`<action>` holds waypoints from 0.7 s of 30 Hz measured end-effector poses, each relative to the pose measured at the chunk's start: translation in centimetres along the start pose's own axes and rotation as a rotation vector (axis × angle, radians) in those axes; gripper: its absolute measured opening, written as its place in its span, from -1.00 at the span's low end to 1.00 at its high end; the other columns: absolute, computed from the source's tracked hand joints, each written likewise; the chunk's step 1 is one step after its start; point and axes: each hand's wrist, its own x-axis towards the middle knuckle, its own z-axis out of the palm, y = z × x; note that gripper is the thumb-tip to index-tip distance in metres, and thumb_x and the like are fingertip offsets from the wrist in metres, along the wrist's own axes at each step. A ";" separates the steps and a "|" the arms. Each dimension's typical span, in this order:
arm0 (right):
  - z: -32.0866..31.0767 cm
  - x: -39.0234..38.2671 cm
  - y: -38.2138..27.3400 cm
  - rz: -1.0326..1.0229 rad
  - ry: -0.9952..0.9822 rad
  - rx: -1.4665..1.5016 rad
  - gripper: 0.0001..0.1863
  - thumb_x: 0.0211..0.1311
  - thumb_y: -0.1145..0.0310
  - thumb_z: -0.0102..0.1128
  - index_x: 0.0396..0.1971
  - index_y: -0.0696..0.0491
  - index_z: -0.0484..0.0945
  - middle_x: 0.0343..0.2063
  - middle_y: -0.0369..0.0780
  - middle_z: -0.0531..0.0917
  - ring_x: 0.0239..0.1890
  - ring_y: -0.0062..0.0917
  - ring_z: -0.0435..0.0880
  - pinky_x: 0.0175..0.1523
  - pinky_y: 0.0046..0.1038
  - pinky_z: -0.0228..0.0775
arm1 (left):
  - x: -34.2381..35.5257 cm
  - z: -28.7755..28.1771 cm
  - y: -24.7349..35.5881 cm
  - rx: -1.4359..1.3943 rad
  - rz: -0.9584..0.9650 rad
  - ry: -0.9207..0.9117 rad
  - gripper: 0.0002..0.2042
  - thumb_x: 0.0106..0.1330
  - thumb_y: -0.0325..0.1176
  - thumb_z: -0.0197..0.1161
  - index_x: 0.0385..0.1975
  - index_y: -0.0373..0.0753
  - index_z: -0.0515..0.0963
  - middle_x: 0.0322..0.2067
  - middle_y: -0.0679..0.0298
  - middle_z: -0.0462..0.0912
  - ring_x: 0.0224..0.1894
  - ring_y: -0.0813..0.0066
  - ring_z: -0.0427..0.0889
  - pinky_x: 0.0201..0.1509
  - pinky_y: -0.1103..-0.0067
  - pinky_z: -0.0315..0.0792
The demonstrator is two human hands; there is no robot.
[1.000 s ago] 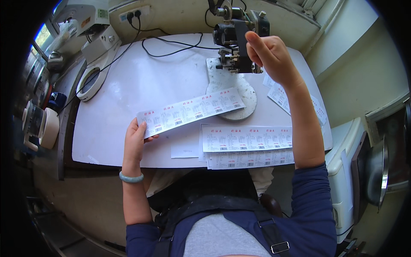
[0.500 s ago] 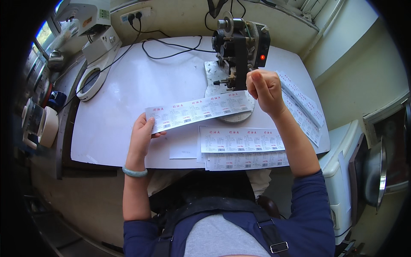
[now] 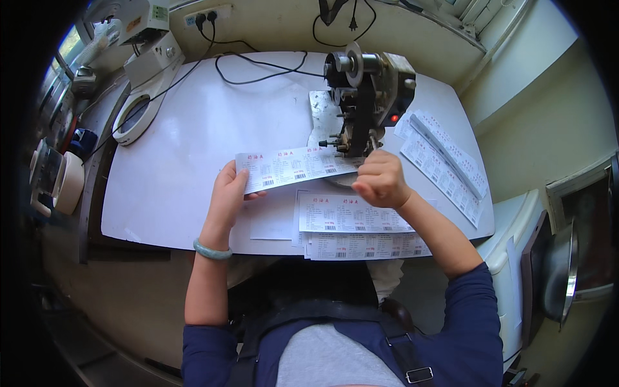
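Observation:
My left hand (image 3: 229, 188) pinches the left end of a white label sheet (image 3: 284, 166) with red print and barcodes. The sheet's right part lies beneath the head of a black and metal hot-stamp coding machine (image 3: 364, 103), which has a lit red lamp. Closed in a fist, my right hand (image 3: 382, 179) is at the front of the machine, around the end of its lever (image 3: 373, 140); most of the lever is hidden. Below the held sheet, a stack of similar label sheets (image 3: 354, 214) lies near the table's front edge.
More label sheets (image 3: 445, 174) spread over the right side of the white table (image 3: 167, 187). A white ring-based device (image 3: 132, 126) stands at the left. Black cord (image 3: 258, 80) loops across the back. A white cabinet (image 3: 516, 238) stands beyond the right edge.
My right hand has come down and toward me, and the machine's head has tipped forward and lower. My left hand has shifted slightly right with the label sheet, sliding it further under the head.

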 end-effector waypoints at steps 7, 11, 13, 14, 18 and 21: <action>-2.1 2.8 2.1 0.230 0.243 0.234 -0.38 0.56 0.26 -0.08 -0.86 0.03 0.27 -0.82 -0.30 0.33 -0.72 -0.48 0.31 -0.51 -0.43 0.10 | 1.0 1.4 0.2 -0.006 0.007 -0.053 -0.68 0.54 -0.36 -0.12 0.08 -0.45 0.42 -0.20 0.10 0.70 -0.43 0.56 0.70 -0.35 0.69 0.58; -2.1 3.6 1.3 0.212 0.228 0.215 -0.41 0.54 0.27 -0.06 -0.84 0.03 0.28 -0.80 -0.30 0.35 -0.71 -0.47 0.33 -0.50 -0.41 0.11 | 1.7 2.9 0.3 -0.016 0.008 -0.097 -0.69 0.54 -0.38 -0.14 0.06 -0.47 0.40 -0.19 0.08 0.70 -0.41 0.52 0.71 -0.33 0.65 0.60; -1.5 3.3 0.7 0.180 0.261 0.180 -0.44 0.51 0.27 -0.02 -0.82 0.03 0.30 -0.78 -0.29 0.36 -0.69 -0.45 0.34 -0.49 -0.40 0.14 | 2.0 3.8 0.2 -0.020 0.005 -0.102 -0.70 0.53 -0.38 -0.14 0.05 -0.47 0.41 -0.19 0.08 0.69 -0.39 0.51 0.71 -0.33 0.65 0.60; -1.1 2.8 0.4 0.224 0.296 0.138 -0.46 0.48 0.27 0.00 -0.81 0.02 0.31 -0.76 -0.29 0.37 -0.67 -0.44 0.36 -0.49 -0.40 0.17 | 2.1 4.3 0.1 -0.023 0.002 -0.107 -0.71 0.53 -0.39 -0.14 0.04 -0.47 0.41 -0.19 0.08 0.69 -0.39 0.50 0.72 -0.33 0.65 0.60; 0.3 0.3 -0.7 -0.077 0.118 -0.053 -0.57 0.28 0.24 0.24 -0.79 -0.04 0.40 -0.66 -0.30 0.47 -0.59 -0.39 0.44 -0.40 -0.37 0.31 | 2.8 5.1 -0.2 -0.044 0.019 -0.084 -0.71 0.52 -0.40 -0.14 0.04 -0.48 0.39 -0.19 0.06 0.69 -0.39 0.48 0.72 -0.34 0.64 0.60; -0.1 -0.2 0.2 0.003 0.042 0.060 -0.55 0.30 0.23 0.24 -0.79 -0.01 0.37 -0.67 -0.27 0.46 -0.60 -0.37 0.44 -0.41 -0.37 0.28 | 3.1 5.2 -0.6 -0.057 0.011 -0.080 -0.72 0.52 -0.41 -0.13 0.04 -0.48 0.38 -0.19 0.06 0.68 -0.39 0.46 0.72 -0.37 0.62 0.60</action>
